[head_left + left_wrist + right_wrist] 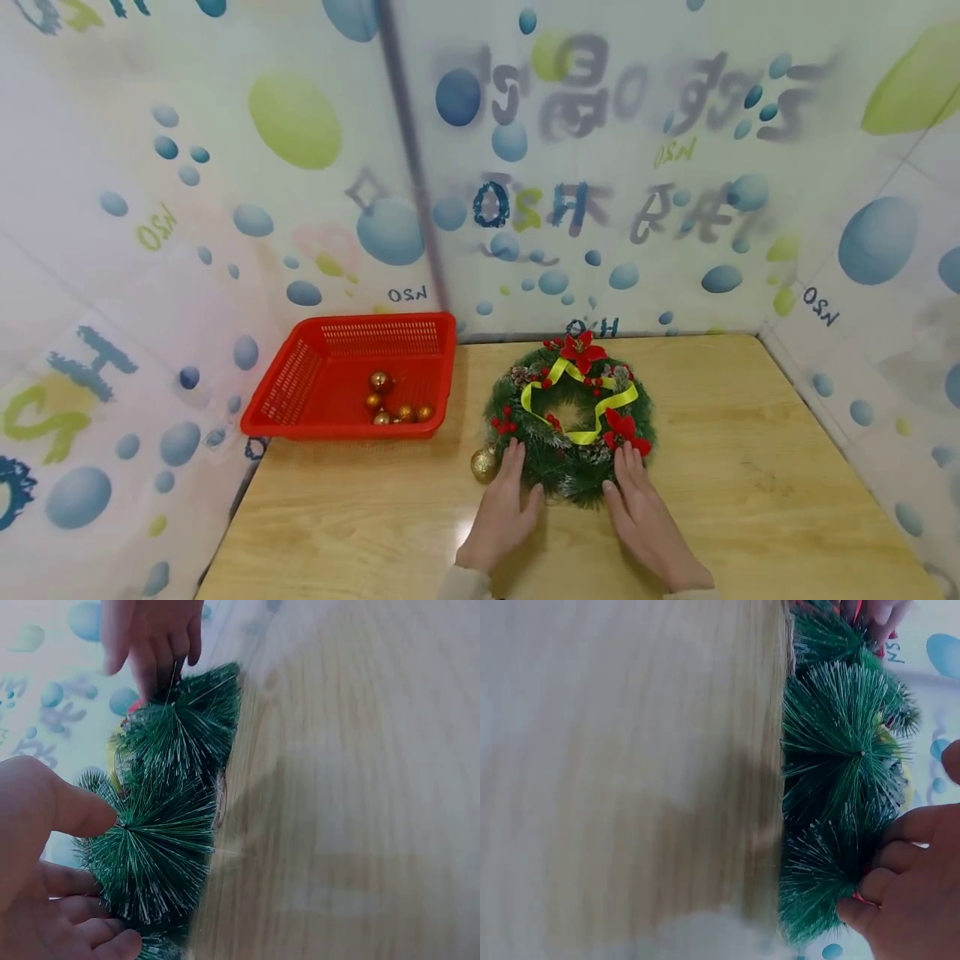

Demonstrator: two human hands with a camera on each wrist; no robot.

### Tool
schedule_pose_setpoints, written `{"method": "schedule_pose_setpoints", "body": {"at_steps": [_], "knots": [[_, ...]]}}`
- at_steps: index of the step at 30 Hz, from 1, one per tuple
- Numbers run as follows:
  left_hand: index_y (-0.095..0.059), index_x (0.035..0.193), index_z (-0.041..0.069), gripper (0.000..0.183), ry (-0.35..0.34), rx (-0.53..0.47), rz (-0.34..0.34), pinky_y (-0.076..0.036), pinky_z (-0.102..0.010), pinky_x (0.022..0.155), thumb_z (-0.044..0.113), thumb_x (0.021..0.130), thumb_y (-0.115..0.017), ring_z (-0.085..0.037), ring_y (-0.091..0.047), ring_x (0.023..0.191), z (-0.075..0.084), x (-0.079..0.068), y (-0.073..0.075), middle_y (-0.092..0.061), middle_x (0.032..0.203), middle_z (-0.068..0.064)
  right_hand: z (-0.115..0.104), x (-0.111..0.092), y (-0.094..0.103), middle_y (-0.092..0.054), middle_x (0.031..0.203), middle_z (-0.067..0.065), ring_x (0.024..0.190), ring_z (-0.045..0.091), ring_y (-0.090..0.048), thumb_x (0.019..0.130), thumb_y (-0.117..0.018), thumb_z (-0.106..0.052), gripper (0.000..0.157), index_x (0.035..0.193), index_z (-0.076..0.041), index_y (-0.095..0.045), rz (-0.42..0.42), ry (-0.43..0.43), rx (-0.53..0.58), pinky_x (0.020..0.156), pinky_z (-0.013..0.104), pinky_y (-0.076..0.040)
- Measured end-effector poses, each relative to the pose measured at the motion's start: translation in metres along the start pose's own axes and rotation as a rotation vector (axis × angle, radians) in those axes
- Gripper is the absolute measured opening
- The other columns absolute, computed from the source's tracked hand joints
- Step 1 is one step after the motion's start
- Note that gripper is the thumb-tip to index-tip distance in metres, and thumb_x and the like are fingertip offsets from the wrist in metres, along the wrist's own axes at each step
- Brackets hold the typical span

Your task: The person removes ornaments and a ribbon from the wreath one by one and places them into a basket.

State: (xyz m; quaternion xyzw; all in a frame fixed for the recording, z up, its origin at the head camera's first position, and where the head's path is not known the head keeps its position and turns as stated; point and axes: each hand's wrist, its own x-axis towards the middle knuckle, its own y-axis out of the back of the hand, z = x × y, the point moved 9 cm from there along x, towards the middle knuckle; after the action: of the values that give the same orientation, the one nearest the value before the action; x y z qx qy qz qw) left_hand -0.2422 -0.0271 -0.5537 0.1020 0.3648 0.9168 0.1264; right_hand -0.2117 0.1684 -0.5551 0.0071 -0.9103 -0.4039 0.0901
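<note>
A green wreath lies flat on the table, decorated with red flowers, red berries, pine cones and a loose yellow ribbon. My left hand touches its lower left edge, the fingers mostly straight. On the lower right edge rests my right hand, fingertips against the red flower there. Green needles partly hide the right fingertips in the right wrist view. In the left wrist view, the left thumb lies over the needles. A glittery gold ball sits at the wreath's left side, near my left fingers.
A red plastic basket with slotted sides stands at the table's back left. Several gold balls lie inside it. Patterned walls enclose the wooden table at the back and both sides.
</note>
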Motion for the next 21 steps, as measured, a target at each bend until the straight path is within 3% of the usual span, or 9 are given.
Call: {"method": "schedule_pose_setpoints", "body": {"at_steps": [3, 9, 17, 21], "knots": [[-0.026, 0.159, 0.0, 0.07, -0.002, 0.01, 0.001, -0.04, -0.054, 0.115, 0.023, 0.102, -0.059, -0.041, -0.041, 0.144, 0.002, -0.006, -0.005, -0.02, 0.168, -0.017, 0.006, 0.001, 0.001, -0.012, 0.166, 0.029, 0.152, 0.051, -0.014, 0.111, -0.039, -0.034, 0.065, 0.155, 0.011, -0.024, -0.005, -0.006, 0.022, 0.123, 0.061, -0.016], [-0.025, 0.159, -0.001, 0.071, -0.043, 0.039, 0.007, -0.05, -0.051, 0.107, 0.02, 0.101, -0.059, -0.041, -0.057, 0.129, 0.008, -0.012, -0.011, -0.019, 0.168, -0.018, 0.011, 0.009, 0.007, -0.008, 0.167, 0.027, 0.153, 0.05, -0.009, 0.111, -0.038, -0.036, 0.067, 0.156, 0.009, -0.021, -0.026, -0.026, 0.085, 0.119, 0.069, -0.016], [-0.024, 0.16, 0.001, 0.071, -0.068, 0.011, 0.007, -0.045, -0.05, 0.112, 0.018, 0.101, -0.06, -0.039, -0.047, 0.14, 0.016, -0.016, -0.006, -0.021, 0.168, -0.017, 0.013, 0.014, 0.01, -0.005, 0.166, 0.028, 0.153, 0.051, -0.006, 0.111, -0.036, -0.037, 0.068, 0.156, 0.01, -0.018, -0.042, -0.039, 0.087, 0.12, 0.07, -0.014], [-0.029, 0.158, 0.002, 0.066, -0.079, -0.058, 0.006, -0.039, -0.053, 0.116, 0.016, 0.101, -0.059, -0.036, -0.04, 0.146, 0.024, -0.024, 0.012, -0.027, 0.166, -0.015, 0.011, 0.008, 0.007, -0.001, 0.167, 0.026, 0.153, 0.05, -0.003, 0.111, -0.037, -0.038, 0.07, 0.157, 0.009, -0.015, -0.052, -0.058, 0.116, 0.121, 0.069, -0.009]]}}
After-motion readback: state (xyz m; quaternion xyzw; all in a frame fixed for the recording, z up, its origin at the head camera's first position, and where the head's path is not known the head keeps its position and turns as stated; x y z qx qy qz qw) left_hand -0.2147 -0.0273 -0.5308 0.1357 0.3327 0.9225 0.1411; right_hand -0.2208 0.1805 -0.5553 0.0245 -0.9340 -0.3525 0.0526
